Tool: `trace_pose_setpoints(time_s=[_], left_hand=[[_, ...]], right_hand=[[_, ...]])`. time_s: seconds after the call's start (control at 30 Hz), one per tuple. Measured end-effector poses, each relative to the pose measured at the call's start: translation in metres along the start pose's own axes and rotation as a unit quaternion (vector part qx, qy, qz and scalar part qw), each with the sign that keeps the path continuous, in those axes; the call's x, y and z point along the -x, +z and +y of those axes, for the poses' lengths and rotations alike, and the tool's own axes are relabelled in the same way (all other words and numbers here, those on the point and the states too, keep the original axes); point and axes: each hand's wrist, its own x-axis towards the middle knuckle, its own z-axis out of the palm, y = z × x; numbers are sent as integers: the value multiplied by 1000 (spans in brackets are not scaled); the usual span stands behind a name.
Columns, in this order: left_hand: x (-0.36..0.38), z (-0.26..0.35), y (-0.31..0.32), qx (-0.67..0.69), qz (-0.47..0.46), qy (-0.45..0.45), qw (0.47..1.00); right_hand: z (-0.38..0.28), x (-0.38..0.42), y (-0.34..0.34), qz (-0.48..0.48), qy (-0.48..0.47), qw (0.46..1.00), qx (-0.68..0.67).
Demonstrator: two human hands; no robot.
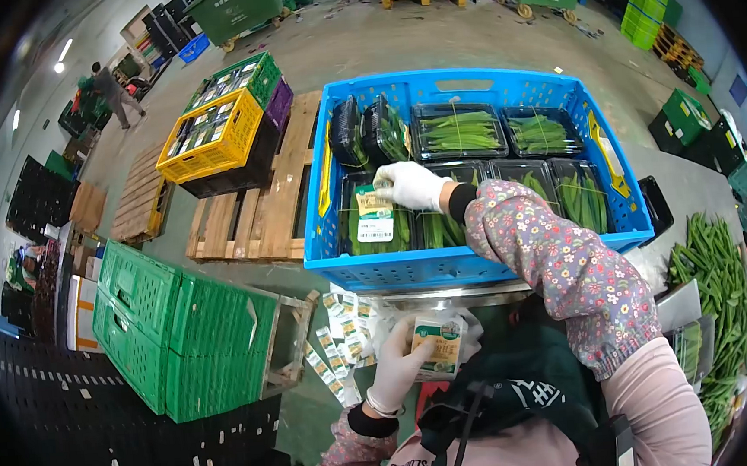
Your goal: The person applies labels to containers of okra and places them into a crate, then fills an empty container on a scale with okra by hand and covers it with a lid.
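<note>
Label [373,200] under right hand [409,185] | left hand [400,361] grips label stack [439,343]

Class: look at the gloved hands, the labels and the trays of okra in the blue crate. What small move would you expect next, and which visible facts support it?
Probably the right hand presses the label flat onto the front-left tray, then lifts away. It already rests on that tray's label, while the left hand holds a stack of labels ready. The neighbouring trays in the blue crate seem unlabelled.
</note>
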Motion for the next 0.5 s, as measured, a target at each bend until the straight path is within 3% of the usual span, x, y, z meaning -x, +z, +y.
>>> trace_pose_setpoints(time_s=[0.1, 0.13, 0.17, 0.2, 0.23, 0.27, 0.3, 0.33, 0.37, 0.5], left_hand=[[-2, -1, -1, -23, 19, -63, 998], [-3, -3, -3, -132, 38, -18, 990], [-9, -7, -2, -234, 47, 35, 970], [-18, -16, 0, -217, 36, 183, 958], [-24, -12, 8, -213, 36, 187, 958], [-24, -3, 14, -133, 43, 157, 978], [-20, 2, 14, -51, 51, 126, 989], [-17, -3, 11, -93, 109, 80, 987], [-16, 0, 11, -88, 110, 80, 987], [-21, 1, 11, -70, 158, 131, 976]], right_hand=[[8, 10, 13, 54, -32, 995, 79], [11, 10, 18, 165, -74, 974, 136], [4, 13, 11, 215, -61, 957, 186], [2, 20, -4, 213, -25, 956, 202], [-2, 18, -8, 204, -8, 956, 209], [-4, 24, -9, 321, -11, 933, 162], [-5, 31, -11, 362, -52, 923, 115], [-18, 44, -21, 315, -61, 947, 9], [-30, 65, -34, 266, -62, 958, -90], [-74, 161, -37, 74, -44, 979, -182]])
